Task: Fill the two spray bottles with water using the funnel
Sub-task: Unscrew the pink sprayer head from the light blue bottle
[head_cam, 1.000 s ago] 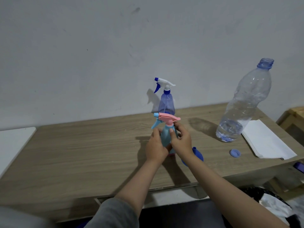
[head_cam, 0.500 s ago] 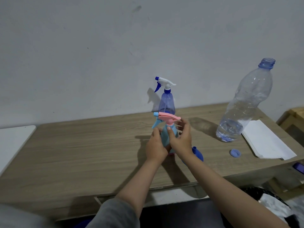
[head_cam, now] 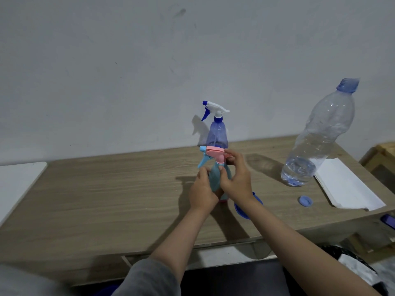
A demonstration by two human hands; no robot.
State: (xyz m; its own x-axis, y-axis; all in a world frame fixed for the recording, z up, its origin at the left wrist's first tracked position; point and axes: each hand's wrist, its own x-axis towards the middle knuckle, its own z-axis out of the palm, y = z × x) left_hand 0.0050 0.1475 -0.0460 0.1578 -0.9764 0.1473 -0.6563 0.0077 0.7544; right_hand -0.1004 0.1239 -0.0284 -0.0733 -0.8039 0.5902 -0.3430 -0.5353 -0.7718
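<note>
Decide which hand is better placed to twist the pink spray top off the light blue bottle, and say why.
The right hand: its fingers already pinch the pink spray top. The left hand holds the light blue bottle lower down, steadying it.

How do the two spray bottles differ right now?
The light blue spray bottle has a pink head; the purple spray bottle has a white one. The left hand grips the light blue one and the right hand pinches its head; the purple one stands untouched behind. Both are upright, heads on.
</note>
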